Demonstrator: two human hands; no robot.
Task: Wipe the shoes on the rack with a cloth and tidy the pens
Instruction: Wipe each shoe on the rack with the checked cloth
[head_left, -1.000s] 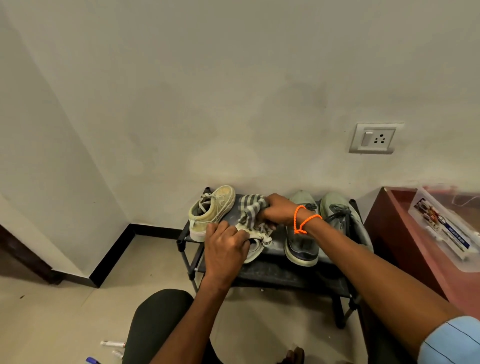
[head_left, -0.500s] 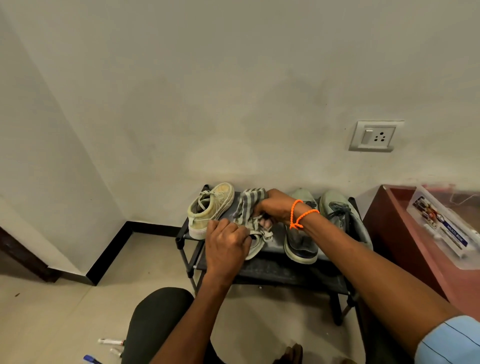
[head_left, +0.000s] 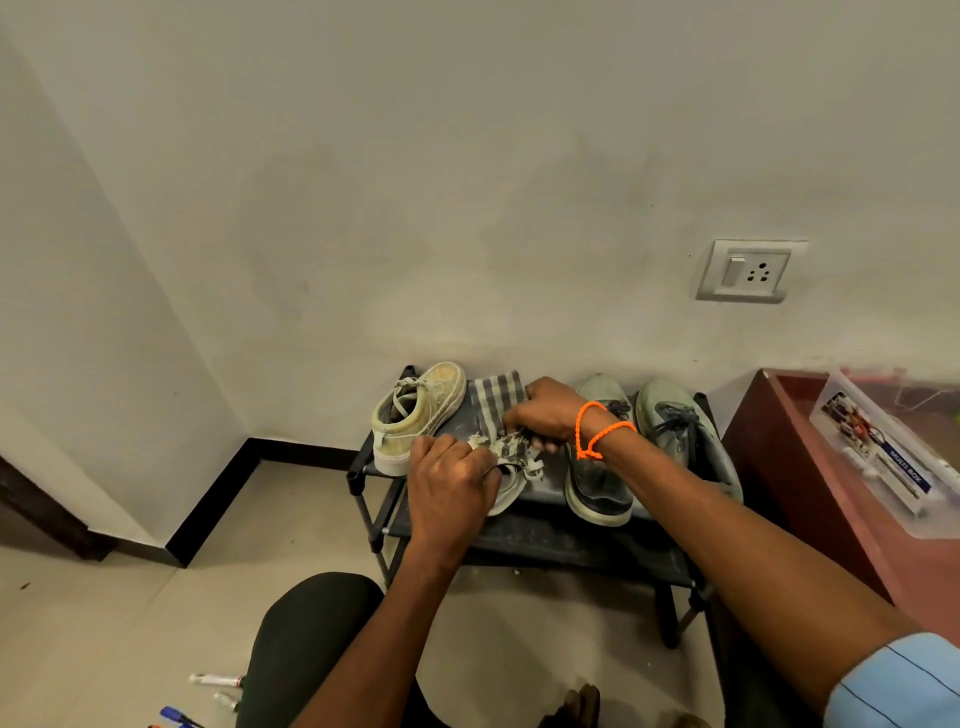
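A low black shoe rack (head_left: 550, 540) stands against the wall. On its top shelf a beige sneaker (head_left: 415, 410) sits at the left and two grey-green shoes (head_left: 597, 478) (head_left: 680, 431) at the right. Between them lies a second pale sneaker (head_left: 506, 493), mostly hidden; my left hand (head_left: 449, 486) grips its near end. My right hand (head_left: 545, 415) holds a grey-striped cloth (head_left: 498, 397) bunched over that sneaker. Several pens (head_left: 215, 680) lie on the floor at the bottom left.
A reddish-brown table (head_left: 831, 519) with a clear plastic box (head_left: 893, 457) stands close on the right. A wall socket (head_left: 745, 270) is above the rack. My dark-clothed knee (head_left: 306, 639) is in front of the rack. Beige tiled floor spreads to the left.
My right hand has drawn the cloth slightly nearer over the middle sneaker, with more flat cloth now showing behind it. The left hand keeps its hold on the shoe.
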